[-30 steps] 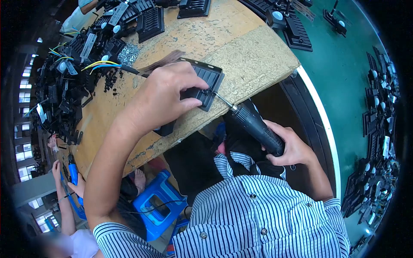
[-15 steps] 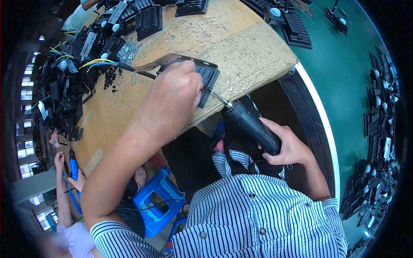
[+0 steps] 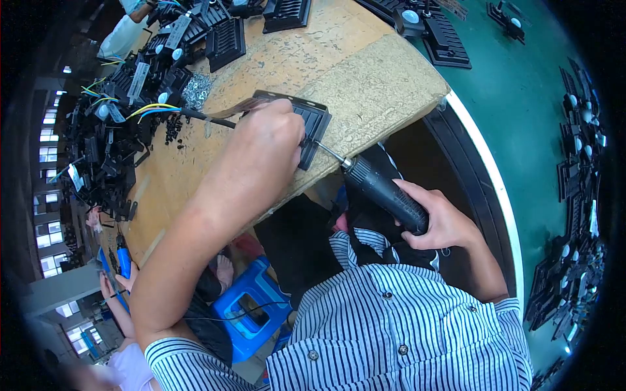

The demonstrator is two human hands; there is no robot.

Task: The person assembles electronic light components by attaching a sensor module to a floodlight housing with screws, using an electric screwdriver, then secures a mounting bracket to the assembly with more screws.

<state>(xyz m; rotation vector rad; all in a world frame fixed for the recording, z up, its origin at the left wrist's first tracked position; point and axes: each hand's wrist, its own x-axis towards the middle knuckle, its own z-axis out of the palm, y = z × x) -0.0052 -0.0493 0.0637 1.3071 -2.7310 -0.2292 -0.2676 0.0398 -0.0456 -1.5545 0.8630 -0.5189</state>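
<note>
My left hand [image 3: 261, 153] presses down on a black ribbed housing [image 3: 313, 120] that lies on the cardboard-covered bench [image 3: 365, 78], near its front edge. A black cable with yellow and blue wires [image 3: 156, 109] runs from the housing to the left. My right hand [image 3: 438, 221] grips a black electric screwdriver [image 3: 385, 192]. Its bit [image 3: 324, 152] touches the housing's near edge, right beside my left fingers.
A heap of black housings and wired parts [image 3: 111, 130] covers the bench's left side, with small screws [image 3: 192, 85] nearby. More housings [image 3: 437, 36] lie on the green table, and others [image 3: 577, 195] at the right. Another person's hand holds a blue tool [image 3: 120, 264] lower left. A blue stool [image 3: 251, 313] stands below.
My left hand has shifted from beside the housing to over its near end, covering more of it. The screwdriver stays against the housing's edge.
</note>
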